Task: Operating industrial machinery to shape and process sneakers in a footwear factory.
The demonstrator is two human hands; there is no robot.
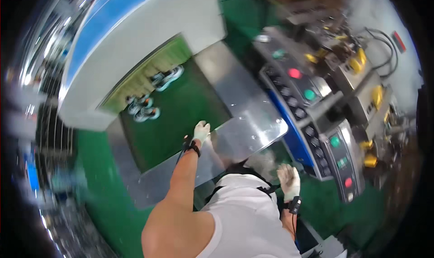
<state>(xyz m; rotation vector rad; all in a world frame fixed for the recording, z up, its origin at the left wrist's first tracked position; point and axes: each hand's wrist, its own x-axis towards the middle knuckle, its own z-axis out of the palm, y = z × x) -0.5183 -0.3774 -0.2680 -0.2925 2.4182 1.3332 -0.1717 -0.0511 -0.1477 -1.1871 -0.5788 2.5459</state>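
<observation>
My left hand (201, 131), in a pale glove, reaches over the near edge of a green conveyor belt (181, 108). Its fingers are slightly bent and apart, and I see nothing in them. Sneakers in black, white and grey lie farther up the belt: one group (143, 109) at the left and one or two more (168, 78) at the right, beside a yellowish curtain (149, 72). My right hand (288, 181), also gloved, hangs beside my right hip below a control panel. Its fingers are loosely spread and hold nothing.
A white and blue machine housing (149, 36) rises behind the belt, with a steel frame (246, 133) around it. At the right stand control panels (294, 72) with coloured buttons and machinery with yellow parts (357, 61). The floor (97, 167) is green.
</observation>
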